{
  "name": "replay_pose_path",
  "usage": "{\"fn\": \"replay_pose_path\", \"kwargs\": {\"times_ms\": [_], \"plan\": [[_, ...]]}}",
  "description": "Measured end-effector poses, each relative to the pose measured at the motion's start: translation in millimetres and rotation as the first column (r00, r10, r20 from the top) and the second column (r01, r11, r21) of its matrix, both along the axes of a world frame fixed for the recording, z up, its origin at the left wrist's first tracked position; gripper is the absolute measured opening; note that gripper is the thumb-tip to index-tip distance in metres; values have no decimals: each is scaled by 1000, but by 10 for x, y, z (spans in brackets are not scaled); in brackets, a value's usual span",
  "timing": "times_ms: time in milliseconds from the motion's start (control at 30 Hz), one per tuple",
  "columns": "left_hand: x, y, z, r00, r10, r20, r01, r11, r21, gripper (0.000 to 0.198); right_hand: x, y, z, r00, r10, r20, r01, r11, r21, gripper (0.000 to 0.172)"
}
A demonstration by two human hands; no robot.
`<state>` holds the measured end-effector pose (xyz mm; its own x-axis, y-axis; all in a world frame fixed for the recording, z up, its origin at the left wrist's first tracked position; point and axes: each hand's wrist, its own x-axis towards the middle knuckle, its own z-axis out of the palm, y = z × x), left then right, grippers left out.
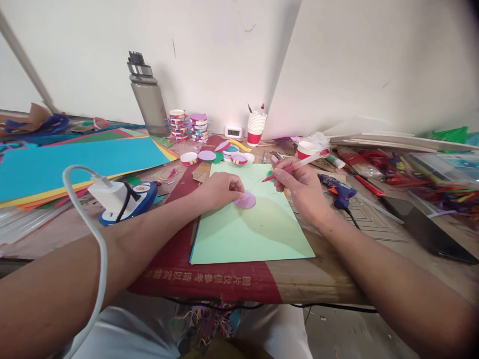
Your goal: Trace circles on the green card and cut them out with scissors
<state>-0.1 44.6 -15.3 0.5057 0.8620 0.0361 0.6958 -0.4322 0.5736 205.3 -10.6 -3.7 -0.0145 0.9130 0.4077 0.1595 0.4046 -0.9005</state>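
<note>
Here's the purple disc on green paper, back from the near edge of the tabletop, likely light, bendable, best rim-held: left hand touching, pinch unclear, right hand clasping the red pen!

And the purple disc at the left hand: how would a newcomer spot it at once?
Find the pale green sheet in front of the person. On it, the left hand touches the edge of a purple disc. Another purple round lies farther back, beyond the sheet; this one alone is at a hand.
</note>
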Motion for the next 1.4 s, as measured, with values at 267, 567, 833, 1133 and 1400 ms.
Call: {"fn": "replay_pose_path", "kwargs": {"times_ms": [267,567,833,1133,1400], "plan": [[-6,-123,20,994,-93,-64,103,979,175,21,66,62,29,998,-65,-18,65,998,-13,20],[-14,-211,-4,931,-305,-201,361,852,379,29,112,130,17,997,-60,-50,60,998,2,22],[124,-296,18,888,-391,-242,450,849,278,32,106,137,13,998,-67,-15,67,998,0,16],[109,-150,289,976,-214,49,203,965,167,30,137,134,41,997,-75,1,75,997,15,15],[307,-345,254,887,-418,-195,461,827,321,34,175,158,92,993,-98,-69,99,995,11,13]]}}
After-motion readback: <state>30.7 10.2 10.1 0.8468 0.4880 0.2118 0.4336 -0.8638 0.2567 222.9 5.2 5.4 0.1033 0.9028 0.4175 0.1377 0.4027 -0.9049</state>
